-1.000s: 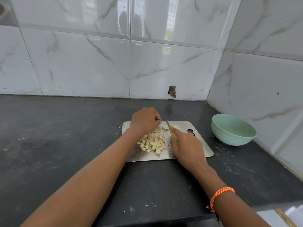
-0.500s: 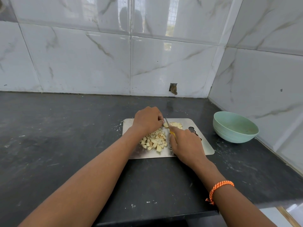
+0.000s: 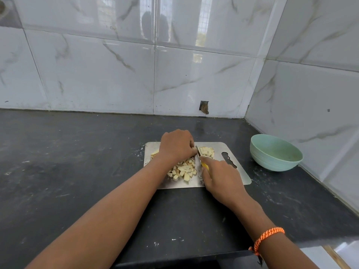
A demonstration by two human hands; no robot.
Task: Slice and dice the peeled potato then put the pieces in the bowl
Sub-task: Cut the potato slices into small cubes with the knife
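Dicing well under way, not finished. A pile of dice (image 3: 183, 169) lies mid-board on the metal board (image 3: 240, 171), between the two hands. A second, smaller batch (image 3: 207, 151), scored into strips or cubes, sits at the far side of the board just right of the blade. A pale edge of potato (image 3: 154, 153) shows at the left of the left hand; most of what that hand covers is hidden. Left hand (image 3: 177, 145): fingers curled down, knuckles up, apparently pinning potato against the board beside the blade; the grip itself cannot be seen. Right hand (image 3: 221, 177): closed round the yellow handle of the knife (image 3: 198, 151), forefinger stretched along the top, blade tip pointing away toward the wall and touching or just beside the left fingers. Bowl (image 3: 275, 152): pale green, right of the board and apart from it, near the side wall; no pieces visible inside. Judgement: most cutting done, a remainder under the left hand to be diced, and the whole transfer to the bowl not yet begun. Surface: dark stone counter (image 3: 77, 171), scuffed, with pale specks and smears around the board. Room: corner of glossy white marble-pattern tiles, a small dark hole (image 3: 204, 107) at the base of the back wall. Orange braided band (image 3: 266, 237) on the right wrist.
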